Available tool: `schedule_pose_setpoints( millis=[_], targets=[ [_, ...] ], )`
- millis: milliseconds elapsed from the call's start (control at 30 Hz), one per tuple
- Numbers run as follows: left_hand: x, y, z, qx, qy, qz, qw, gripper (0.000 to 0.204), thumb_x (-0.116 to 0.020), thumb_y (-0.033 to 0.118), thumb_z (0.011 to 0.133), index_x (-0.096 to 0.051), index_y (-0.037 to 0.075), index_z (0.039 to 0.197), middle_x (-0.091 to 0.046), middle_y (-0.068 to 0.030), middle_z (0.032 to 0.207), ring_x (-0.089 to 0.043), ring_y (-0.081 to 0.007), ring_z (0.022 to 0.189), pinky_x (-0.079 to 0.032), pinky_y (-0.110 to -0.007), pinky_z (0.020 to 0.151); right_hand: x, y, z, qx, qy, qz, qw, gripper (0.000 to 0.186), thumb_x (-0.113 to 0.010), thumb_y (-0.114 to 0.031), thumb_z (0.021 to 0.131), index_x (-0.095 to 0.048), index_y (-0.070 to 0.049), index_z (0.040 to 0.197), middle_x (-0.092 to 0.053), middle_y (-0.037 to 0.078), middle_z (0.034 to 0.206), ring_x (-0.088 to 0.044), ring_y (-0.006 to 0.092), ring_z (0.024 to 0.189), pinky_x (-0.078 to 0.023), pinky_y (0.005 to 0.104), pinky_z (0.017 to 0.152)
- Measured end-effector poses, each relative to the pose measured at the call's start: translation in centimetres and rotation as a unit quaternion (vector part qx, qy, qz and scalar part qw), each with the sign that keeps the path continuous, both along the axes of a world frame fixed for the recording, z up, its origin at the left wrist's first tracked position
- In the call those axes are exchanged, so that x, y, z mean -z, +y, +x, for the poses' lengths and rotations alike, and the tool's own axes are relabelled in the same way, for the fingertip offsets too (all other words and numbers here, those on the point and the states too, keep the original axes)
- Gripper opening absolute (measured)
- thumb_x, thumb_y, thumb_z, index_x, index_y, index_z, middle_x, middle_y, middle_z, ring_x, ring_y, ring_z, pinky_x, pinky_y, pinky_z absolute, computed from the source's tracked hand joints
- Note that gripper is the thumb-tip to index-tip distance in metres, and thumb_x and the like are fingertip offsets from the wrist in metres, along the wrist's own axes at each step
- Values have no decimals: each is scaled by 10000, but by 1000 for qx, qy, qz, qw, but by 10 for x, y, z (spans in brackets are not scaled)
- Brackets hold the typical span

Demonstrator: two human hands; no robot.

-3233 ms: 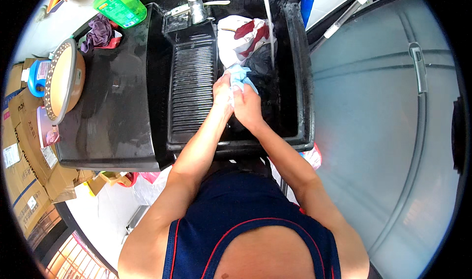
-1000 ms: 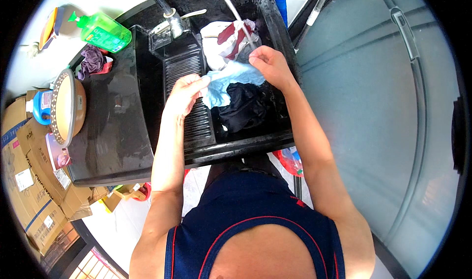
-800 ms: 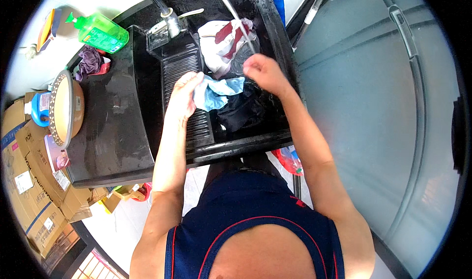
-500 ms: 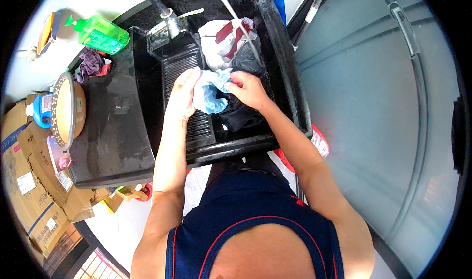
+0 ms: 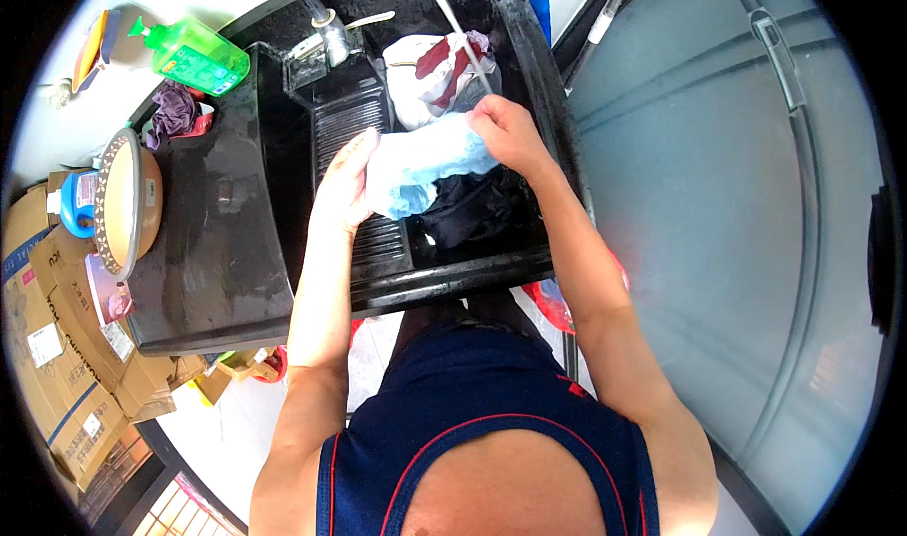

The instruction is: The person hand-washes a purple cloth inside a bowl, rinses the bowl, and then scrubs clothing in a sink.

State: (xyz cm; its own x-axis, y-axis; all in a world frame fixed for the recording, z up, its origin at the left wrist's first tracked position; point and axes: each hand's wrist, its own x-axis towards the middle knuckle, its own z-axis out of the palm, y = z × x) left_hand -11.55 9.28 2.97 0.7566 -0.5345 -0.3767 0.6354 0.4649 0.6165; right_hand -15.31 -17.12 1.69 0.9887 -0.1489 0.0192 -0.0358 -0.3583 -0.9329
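Observation:
A light blue cloth [image 5: 425, 163] is stretched between my two hands above a black laundry sink. My left hand [image 5: 347, 182] grips its left end, over the ribbed washboard [image 5: 351, 125]. At the upper right end, the fingers of my right hand [image 5: 510, 135] are closed on the cloth. Behind it in the basin lies a heap of white and dark red clothes [image 5: 430, 73]. Dark wet clothing [image 5: 465, 217] sits below the cloth, partly covered by it. What the cloth is exactly, I cannot tell.
A metal faucet [image 5: 331, 40] and a pale hose [image 5: 453, 21] reach over the sink [image 5: 444, 281]. On the left ledge stand a green pump bottle [image 5: 198, 56], a purple cloth [image 5: 173, 111] and a tilted basin [image 5: 123, 205]. Cardboard boxes [image 5: 61, 347] lean at left; a grey glass door [image 5: 699, 205] stands right.
My right hand has moved up and to the right, pulling the bunched blue cloth out wider. My left hand has stayed nearly in place, still holding its end.

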Motion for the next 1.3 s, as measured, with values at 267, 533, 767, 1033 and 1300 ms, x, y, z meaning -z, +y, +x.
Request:
schedule_pose_setpoints(
  millis=[267,533,767,1033,1300],
  targets=[
    [3,-24,-16,-63,49,-87,993,183,-565,197,1008,-623,55,1108,-691,-109,1006,-690,-202,901,-590,-348,773,-20,49,-28,67,-151,-98,981,251,-747,-227,810,-641,-40,940,-645,148,839,-663,290,714,-532,410,671],
    [7,-41,-35,-2,-66,-67,996,327,-564,183,1008,-613,-72,1208,-668,-144,1135,-677,-207,921,-583,-338,800,-12,86,-35,67,-75,-140,985,279,-656,-162,784,-636,52,962,-640,253,854,-641,442,809,-526,506,741],
    [5,-28,-13,-4,-436,356,827,333,-527,36,954,-639,52,1267,-680,-105,1130,-660,-171,937,-521,-271,804,-39,32,-10,-69,145,182,970,275,-507,-47,818,-660,28,1034,-666,59,891,-624,118,790,-500,278,705],
    [-7,-29,-3,10,-437,408,801,392,-564,-33,910,-622,72,1283,-689,-72,1115,-615,-107,787,-507,-251,746,-28,10,4,-123,225,478,840,387,-533,-45,831,-590,36,1205,-676,126,1053,-687,206,912,-574,346,800],
    [15,-15,-2,80,-376,367,847,471,-653,-21,863,-580,59,1321,-671,-50,1133,-547,-61,753,-478,-226,710,4,22,3,-139,160,635,743,414,-577,-97,866,-547,34,1258,-661,146,1142,-683,244,998,-572,380,866]
  ],
)
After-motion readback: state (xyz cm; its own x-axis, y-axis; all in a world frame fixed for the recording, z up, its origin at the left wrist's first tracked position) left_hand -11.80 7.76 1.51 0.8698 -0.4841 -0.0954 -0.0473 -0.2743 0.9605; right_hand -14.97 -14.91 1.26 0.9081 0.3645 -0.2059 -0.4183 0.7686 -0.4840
